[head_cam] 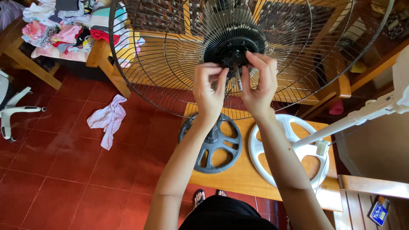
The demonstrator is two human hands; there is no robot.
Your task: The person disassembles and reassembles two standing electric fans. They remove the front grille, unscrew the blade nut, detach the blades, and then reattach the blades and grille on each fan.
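Note:
A big round wire fan guard (170, 81) stands upright in front of me, with a black motor hub (232, 49) and a thin metal shaft (238, 81) at its centre. My left hand (208, 87) has its fingertips pinched together just left of the shaft, below the hub. My right hand (260, 81) touches the hub's right edge, its fingers curled beside the shaft. Whether either hand grips a small part is hidden by the fingers. Below my hands a grey round fan base (213, 145) rests on a low wooden table (243, 174).
A white round fan base (272, 166) with a white pole (341, 125) sits on the table's right side. A pink cloth (108, 119) lies on the red tile floor. Piled clothes (68, 25) cover a wooden bench at top left. Wooden furniture stands behind the guard.

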